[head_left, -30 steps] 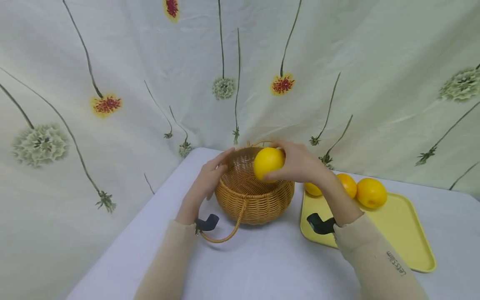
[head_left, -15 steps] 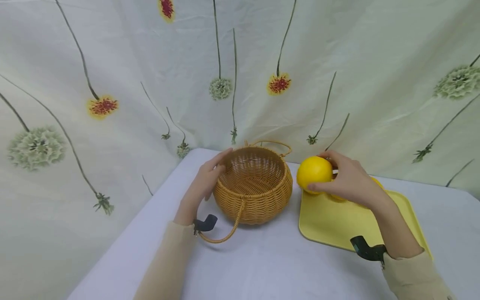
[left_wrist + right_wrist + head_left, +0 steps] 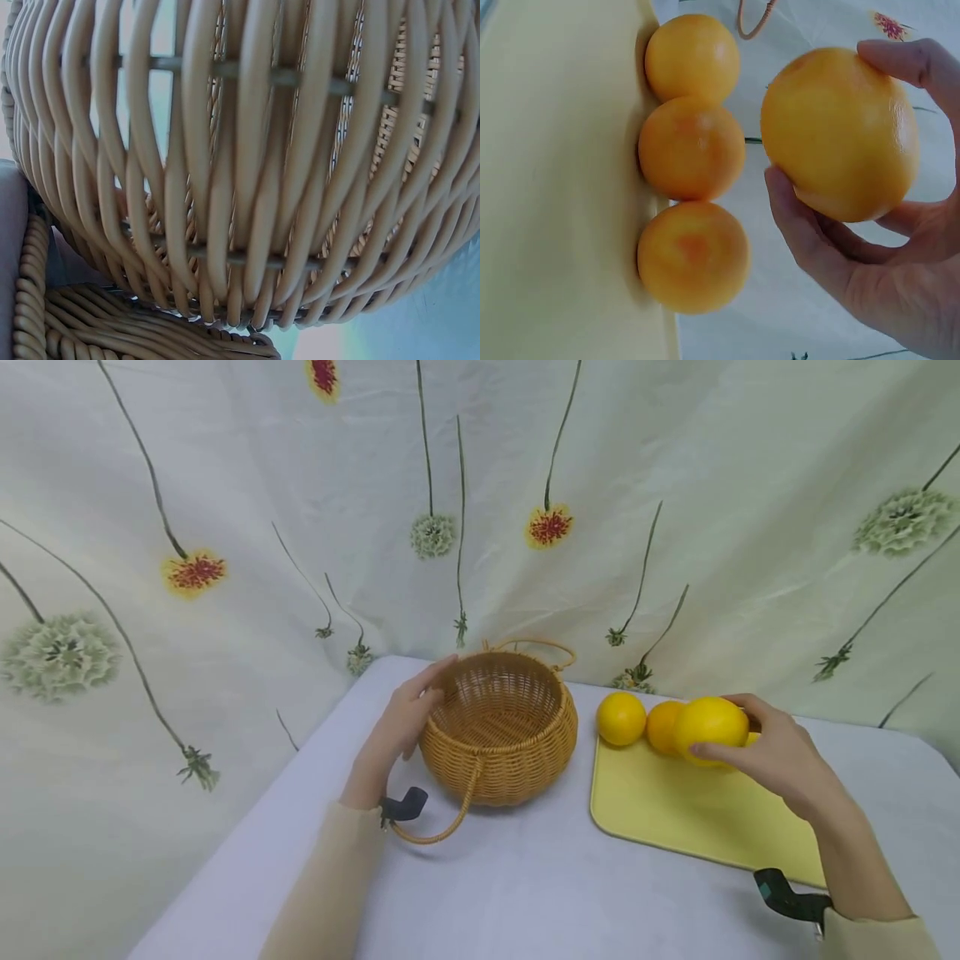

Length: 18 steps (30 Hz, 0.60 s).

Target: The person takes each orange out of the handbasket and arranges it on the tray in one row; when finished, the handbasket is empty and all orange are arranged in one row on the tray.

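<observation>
My right hand point(image 3: 780, 752) grips an orange point(image 3: 711, 729) over the far part of the yellow tray point(image 3: 690, 810), thumb on one side and fingers on the other. In the right wrist view the held orange point(image 3: 840, 135) is apart from a row of three others: a top orange point(image 3: 692, 58), a middle orange point(image 3: 691, 148) and a bottom orange point(image 3: 693, 257). My left hand point(image 3: 401, 718) rests against the left rim of a round wicker basket point(image 3: 502, 768), fingers fairly straight. Its weave point(image 3: 255, 165) fills the left wrist view, where that hand is mostly hidden.
One basket handle point(image 3: 450, 831) lies down on the white-covered table point(image 3: 525, 893) in front; the other handle point(image 3: 543, 647) leans at the back. A flower-printed cloth point(image 3: 337, 485) hangs behind the table. The basket's visible inner floor shows bare weave.
The right hand has moved right with its orange, from over the basket to over the row of oranges on the tray. The left hand stays at the basket's rim.
</observation>
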{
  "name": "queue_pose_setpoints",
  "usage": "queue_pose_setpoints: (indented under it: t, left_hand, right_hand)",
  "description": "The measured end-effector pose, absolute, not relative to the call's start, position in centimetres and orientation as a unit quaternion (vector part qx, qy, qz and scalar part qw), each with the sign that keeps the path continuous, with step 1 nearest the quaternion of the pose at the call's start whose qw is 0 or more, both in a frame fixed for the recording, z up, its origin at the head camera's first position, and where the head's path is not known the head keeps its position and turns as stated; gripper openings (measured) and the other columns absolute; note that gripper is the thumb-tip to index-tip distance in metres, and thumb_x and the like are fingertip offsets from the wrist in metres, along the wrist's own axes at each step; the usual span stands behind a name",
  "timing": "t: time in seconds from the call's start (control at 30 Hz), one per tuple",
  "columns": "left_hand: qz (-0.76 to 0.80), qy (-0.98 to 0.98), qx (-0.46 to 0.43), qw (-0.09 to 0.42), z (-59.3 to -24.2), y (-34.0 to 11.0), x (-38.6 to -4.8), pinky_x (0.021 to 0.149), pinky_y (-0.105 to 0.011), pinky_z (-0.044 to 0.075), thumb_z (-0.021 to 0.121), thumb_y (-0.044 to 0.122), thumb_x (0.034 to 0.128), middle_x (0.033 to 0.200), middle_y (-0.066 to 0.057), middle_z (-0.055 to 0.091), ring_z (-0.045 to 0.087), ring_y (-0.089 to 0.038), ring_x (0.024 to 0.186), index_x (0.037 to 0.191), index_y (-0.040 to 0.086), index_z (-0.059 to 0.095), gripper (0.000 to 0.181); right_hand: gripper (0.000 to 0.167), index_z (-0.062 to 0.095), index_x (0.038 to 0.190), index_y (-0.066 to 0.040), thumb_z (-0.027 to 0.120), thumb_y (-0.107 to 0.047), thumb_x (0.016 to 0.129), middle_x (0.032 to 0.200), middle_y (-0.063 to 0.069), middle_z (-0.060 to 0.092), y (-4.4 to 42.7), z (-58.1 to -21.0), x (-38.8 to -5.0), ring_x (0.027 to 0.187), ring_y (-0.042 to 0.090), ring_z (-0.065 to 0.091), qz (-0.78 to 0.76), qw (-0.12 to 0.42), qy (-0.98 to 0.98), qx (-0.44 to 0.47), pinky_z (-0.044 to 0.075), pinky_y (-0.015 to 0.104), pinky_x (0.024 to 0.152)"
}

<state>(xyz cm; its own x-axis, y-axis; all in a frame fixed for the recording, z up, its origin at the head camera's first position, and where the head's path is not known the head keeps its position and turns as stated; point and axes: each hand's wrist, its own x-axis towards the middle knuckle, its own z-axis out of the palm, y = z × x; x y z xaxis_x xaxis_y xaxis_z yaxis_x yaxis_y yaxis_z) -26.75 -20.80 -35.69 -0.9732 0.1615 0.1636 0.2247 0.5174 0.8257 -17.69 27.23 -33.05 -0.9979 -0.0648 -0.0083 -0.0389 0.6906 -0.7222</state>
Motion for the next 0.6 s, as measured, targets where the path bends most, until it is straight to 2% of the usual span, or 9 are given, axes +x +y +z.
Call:
queue_pose_setpoints:
  t: [0.1,0.17,0.23,0.33,0.37,0.47,0.6]
  left_hand:
    - [-0.480,-0.870,-0.111,0.031,-35.7,-20.8,-26.7,0.062,-0.047,0.061,0.046,0.020,0.1050,0.171,0.001,0.036,0.037,-0.038,0.154,0.157,0.048,0.045,0.060]
    - [-0.480,-0.869,-0.113,0.031,-35.6,-20.8,-26.7,0.069,-0.055,0.062,0.046,0.019,0.1049,0.171,0.001,0.036,0.036,-0.039,0.154,0.157,0.048,0.044,0.060]
    - [-0.474,-0.872,-0.114,0.032,-35.4,-20.8,-26.7,0.090,-0.061,0.060,0.046,0.019,0.1050,0.171,0.001,0.036,0.032,-0.037,0.157,0.158,0.049,0.044,0.060]
    - [-0.470,-0.874,-0.115,0.033,-35.2,-20.8,-26.7,0.117,-0.070,0.038,0.045,0.018,0.1050,0.171,0.002,0.036,0.029,-0.035,0.159,0.159,0.046,0.043,0.061]
    - [-0.472,-0.874,-0.113,0.033,-35.2,-20.8,-26.7,0.116,-0.070,0.039,0.045,0.018,0.1050,0.171,0.003,0.036,0.028,-0.035,0.159,0.159,0.046,0.043,0.061]
    - [-0.471,-0.874,-0.114,0.033,-35.3,-20.9,-26.8,0.120,-0.069,0.034,0.045,0.017,0.1050,0.171,0.002,0.036,0.028,-0.034,0.159,0.159,0.044,0.043,0.061]
    - [-0.468,-0.875,-0.121,0.033,-35.7,-20.9,-27.0,0.126,-0.068,0.023,0.044,0.015,0.1050,0.171,0.002,0.037,0.028,-0.034,0.160,0.160,0.043,0.043,0.061]
  right_hand:
    - [0.091,0.035,0.160,-0.004,0.077,-0.050,0.093,0.149,0.030,0.046,28.2,-33.4,-17.6,0.121,0.045,0.049,-0.387,0.008,0.922,-0.010,0.048,0.045,0.083]
    - [0.090,0.035,0.160,-0.004,0.076,-0.049,0.094,0.148,0.031,0.047,29.0,-33.6,-17.5,0.118,0.045,0.049,-0.380,-0.006,0.925,0.000,0.047,0.045,0.081]
    - [0.092,0.032,0.161,-0.001,0.076,-0.048,0.094,0.147,0.034,0.046,29.8,-33.8,-17.4,0.116,0.046,0.050,-0.369,-0.023,0.929,0.012,0.047,0.044,0.080]
    - [0.098,0.023,0.162,0.004,0.075,-0.045,0.095,0.149,0.040,0.040,30.7,-33.8,-17.3,0.116,0.050,0.049,-0.364,-0.051,0.929,0.036,0.050,0.050,0.082]
    - [0.101,0.019,0.163,0.005,0.075,-0.045,0.095,0.150,0.041,0.037,30.9,-33.9,-17.3,0.117,0.052,0.049,-0.364,-0.056,0.928,0.048,0.050,0.054,0.083]
    - [0.105,0.012,0.161,0.008,0.075,-0.043,0.094,0.148,0.044,0.034,31.3,-34.1,-17.4,0.116,0.054,0.047,-0.363,-0.069,0.925,0.088,0.051,0.059,0.085]
    - [0.106,0.013,0.159,0.011,0.076,-0.041,0.092,0.142,0.045,0.038,31.9,-34.7,-17.3,0.114,0.055,0.047,-0.354,-0.077,0.922,0.135,0.051,0.063,0.087]
